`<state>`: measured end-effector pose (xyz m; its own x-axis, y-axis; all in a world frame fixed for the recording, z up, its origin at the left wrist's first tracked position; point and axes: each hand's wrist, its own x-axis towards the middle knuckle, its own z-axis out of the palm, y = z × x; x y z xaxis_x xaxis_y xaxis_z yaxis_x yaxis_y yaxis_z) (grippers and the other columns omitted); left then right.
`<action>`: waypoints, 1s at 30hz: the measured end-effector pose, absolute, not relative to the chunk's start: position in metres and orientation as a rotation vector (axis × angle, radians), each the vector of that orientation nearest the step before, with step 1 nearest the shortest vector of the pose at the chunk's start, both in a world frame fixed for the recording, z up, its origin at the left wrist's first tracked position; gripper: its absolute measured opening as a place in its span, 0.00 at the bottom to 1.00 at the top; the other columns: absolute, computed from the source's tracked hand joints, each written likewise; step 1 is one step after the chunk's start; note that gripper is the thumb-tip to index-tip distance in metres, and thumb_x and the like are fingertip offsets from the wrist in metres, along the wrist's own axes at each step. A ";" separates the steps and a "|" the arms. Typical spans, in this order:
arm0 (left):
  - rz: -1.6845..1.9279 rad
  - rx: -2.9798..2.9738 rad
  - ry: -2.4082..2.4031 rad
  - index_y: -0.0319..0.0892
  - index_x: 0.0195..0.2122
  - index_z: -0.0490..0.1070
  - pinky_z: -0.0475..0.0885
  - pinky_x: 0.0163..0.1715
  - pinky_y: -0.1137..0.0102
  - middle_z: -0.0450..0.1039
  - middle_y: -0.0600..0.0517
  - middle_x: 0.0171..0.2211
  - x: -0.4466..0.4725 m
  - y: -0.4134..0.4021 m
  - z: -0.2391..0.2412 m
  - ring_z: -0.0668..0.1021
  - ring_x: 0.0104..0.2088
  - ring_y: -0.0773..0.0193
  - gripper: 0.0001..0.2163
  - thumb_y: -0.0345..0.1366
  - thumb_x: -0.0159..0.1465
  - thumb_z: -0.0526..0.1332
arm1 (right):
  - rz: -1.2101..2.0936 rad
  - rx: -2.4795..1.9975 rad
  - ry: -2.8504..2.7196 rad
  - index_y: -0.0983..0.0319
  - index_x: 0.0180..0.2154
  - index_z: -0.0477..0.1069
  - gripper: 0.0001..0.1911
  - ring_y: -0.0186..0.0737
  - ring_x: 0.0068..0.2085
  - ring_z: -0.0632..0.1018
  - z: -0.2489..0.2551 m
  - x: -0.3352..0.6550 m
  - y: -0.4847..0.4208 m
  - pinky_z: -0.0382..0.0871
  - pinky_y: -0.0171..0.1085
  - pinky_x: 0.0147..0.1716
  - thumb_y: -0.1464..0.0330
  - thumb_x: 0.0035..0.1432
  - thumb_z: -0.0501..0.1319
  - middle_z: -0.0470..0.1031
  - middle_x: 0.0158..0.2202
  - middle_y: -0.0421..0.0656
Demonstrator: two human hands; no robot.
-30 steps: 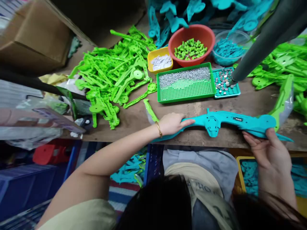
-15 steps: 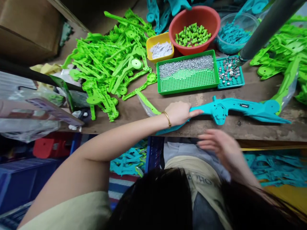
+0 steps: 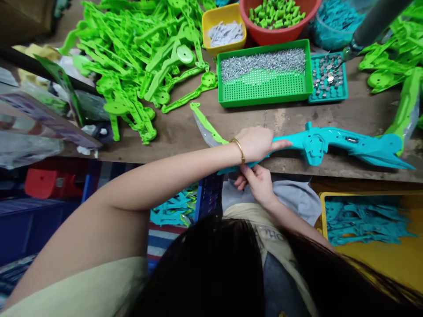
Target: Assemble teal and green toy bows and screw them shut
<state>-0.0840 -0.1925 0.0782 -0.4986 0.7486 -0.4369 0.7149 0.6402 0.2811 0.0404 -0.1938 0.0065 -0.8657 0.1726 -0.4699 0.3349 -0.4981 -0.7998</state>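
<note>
A teal plastic toy bow with green end pieces lies along the front edge of the bench. My left hand, a gold bangle at its wrist, is wrapped round the bow left of its middle, thumb stretched along it. Just below that wrist, my right hand has its fingers curled in at the bow's near edge; what they pinch, if anything, is hidden. One green end piece with a clear plastic part shows beyond my left wrist. The other green end piece rises at the bow's far right.
Behind the bow stand a green tray of small screws and a teal tray of metal discs. A yellow tub and red bowl are farther back. Green parts are heaped left. A grey pole slants in at right.
My right hand has come up and left from over my lap to the bow's near edge, under my left wrist. My left hand keeps its hold. The view has shifted.
</note>
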 end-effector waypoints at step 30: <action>1.542 0.125 2.179 0.42 0.29 0.65 0.68 0.25 0.72 0.68 0.56 0.22 -0.071 -0.338 0.061 0.72 0.24 0.68 0.15 0.48 0.58 0.63 | -0.199 0.286 3.110 0.61 0.44 0.69 0.20 0.41 0.25 0.71 0.066 -0.021 -0.051 0.53 0.37 0.25 0.54 0.64 0.49 0.76 0.28 0.45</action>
<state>-0.0707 -0.3379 0.0607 -0.8877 0.3333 -0.3178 -0.1888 0.3661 0.9112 -0.0206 -0.0509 0.0660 -0.9832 0.1809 -0.0241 0.1825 0.9752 -0.1250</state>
